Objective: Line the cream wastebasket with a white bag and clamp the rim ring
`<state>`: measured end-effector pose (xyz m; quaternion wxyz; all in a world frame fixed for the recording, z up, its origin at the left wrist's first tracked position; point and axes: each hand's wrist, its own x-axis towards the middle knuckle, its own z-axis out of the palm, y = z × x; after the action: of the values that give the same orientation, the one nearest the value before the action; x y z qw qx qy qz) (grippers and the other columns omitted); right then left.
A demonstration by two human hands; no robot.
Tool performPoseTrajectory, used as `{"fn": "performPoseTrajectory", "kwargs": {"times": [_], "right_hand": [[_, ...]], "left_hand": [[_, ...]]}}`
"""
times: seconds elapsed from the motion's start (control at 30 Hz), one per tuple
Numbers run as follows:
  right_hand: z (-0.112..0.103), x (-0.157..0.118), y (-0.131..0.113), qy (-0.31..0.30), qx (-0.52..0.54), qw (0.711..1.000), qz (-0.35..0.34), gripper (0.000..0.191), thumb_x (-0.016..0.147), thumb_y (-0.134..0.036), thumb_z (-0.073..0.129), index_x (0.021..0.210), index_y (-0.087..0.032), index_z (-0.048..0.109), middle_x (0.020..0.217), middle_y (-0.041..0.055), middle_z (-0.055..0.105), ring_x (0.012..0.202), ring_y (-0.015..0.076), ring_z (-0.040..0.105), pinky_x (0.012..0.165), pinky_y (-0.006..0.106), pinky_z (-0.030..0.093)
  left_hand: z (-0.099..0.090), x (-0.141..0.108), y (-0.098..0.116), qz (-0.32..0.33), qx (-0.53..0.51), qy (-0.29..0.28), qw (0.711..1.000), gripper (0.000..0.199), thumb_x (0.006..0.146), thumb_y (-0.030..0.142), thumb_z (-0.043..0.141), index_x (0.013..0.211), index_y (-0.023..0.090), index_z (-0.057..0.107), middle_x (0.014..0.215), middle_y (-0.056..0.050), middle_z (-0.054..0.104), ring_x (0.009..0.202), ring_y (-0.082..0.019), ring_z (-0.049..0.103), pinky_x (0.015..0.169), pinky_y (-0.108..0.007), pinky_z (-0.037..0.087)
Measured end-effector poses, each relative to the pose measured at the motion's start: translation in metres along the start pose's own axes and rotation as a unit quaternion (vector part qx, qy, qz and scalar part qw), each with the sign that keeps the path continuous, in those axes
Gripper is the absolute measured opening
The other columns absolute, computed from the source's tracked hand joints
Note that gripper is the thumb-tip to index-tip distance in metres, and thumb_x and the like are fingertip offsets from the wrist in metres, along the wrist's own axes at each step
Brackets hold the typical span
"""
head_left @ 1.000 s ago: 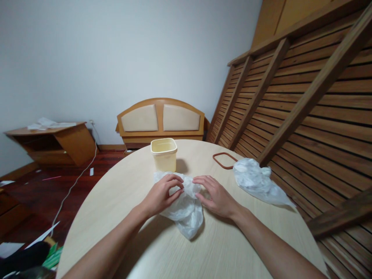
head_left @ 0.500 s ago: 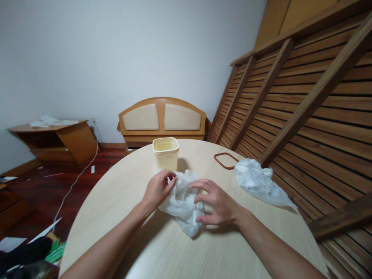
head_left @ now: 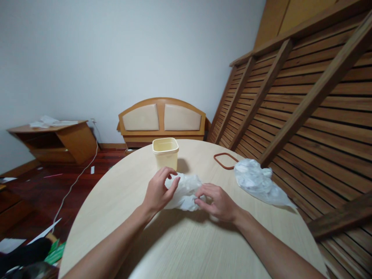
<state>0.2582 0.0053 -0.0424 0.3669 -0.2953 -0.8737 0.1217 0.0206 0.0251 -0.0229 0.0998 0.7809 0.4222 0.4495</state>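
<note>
A crumpled white plastic bag (head_left: 184,190) lies near the middle of the round table, between my hands. My right hand (head_left: 216,201) pinches the bag's right side between thumb and fingers. At the bag's left side, my left hand (head_left: 161,190) has its thumb and fingers apart, with a gap between them. Just behind that hand stands a pale yellow square container (head_left: 166,155), upright, with its top uncovered. A brown rounded-square ring (head_left: 226,161) rests flat farther back on the right. Beside it is a second plastic bag (head_left: 258,180), translucent and bunched up.
The round pale table (head_left: 174,248) fills the foreground. A slatted wooden frame (head_left: 305,108) leans along the right. Behind the table stands a headboard (head_left: 162,116). At the left are a low wooden cabinet (head_left: 72,141), a white cable (head_left: 77,180) and papers on the floor.
The bag's near end, which hung toward me, is now folded up and the bag is more compact. My right fingers have closed on it. My left hand has loosened.
</note>
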Motion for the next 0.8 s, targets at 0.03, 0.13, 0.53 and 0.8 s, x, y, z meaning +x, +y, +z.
{"fn": "performPoseTrajectory", "kwargs": {"times": [0.03,0.13,0.53,0.8], "right_hand": [[-0.001,0.000,0.002,0.031,0.008,0.999,0.032,0.018,0.095,-0.032,0.058,0.083,-0.021,0.066,0.077,0.0022,0.071,0.071,0.0169,0.066,0.070,0.031,0.053],[-0.004,-0.001,0.005,0.116,0.040,0.988,0.094,0.022,0.097,-0.037,0.057,0.085,-0.021,0.065,0.077,0.0017,0.072,0.070,0.0161,0.067,0.068,0.028,0.054],[-0.004,-0.005,0.007,0.155,0.059,0.984,0.067,0.035,0.090,-0.048,0.066,0.113,-0.021,0.063,0.100,0.0077,0.073,0.089,0.0215,0.069,0.081,0.034,0.057],[-0.005,-0.004,0.015,0.194,-0.008,0.978,0.080,0.024,0.088,-0.030,0.067,0.111,-0.023,0.064,0.101,0.0069,0.071,0.095,0.0231,0.067,0.087,0.040,0.055]], "left_hand": [[-0.001,-0.001,0.006,0.030,0.003,-0.011,0.999,0.019,0.095,0.036,0.051,0.097,0.020,0.061,0.094,-0.008,0.069,0.085,-0.020,0.062,0.079,-0.034,0.050],[-0.002,-0.006,0.019,0.086,0.018,-0.071,0.994,0.025,0.092,0.041,0.059,0.105,0.021,0.064,0.102,-0.011,0.070,0.094,-0.024,0.064,0.084,-0.038,0.050],[0.011,-0.006,0.022,-0.031,-0.144,-0.030,0.989,0.019,0.094,0.033,0.055,0.089,0.019,0.067,0.090,-0.006,0.071,0.086,-0.019,0.065,0.078,-0.030,0.049],[0.009,0.003,0.009,-0.129,-0.275,0.063,0.951,0.038,0.089,0.054,0.060,0.088,0.017,0.066,0.083,-0.005,0.073,0.075,-0.017,0.065,0.068,-0.025,0.050]]}}
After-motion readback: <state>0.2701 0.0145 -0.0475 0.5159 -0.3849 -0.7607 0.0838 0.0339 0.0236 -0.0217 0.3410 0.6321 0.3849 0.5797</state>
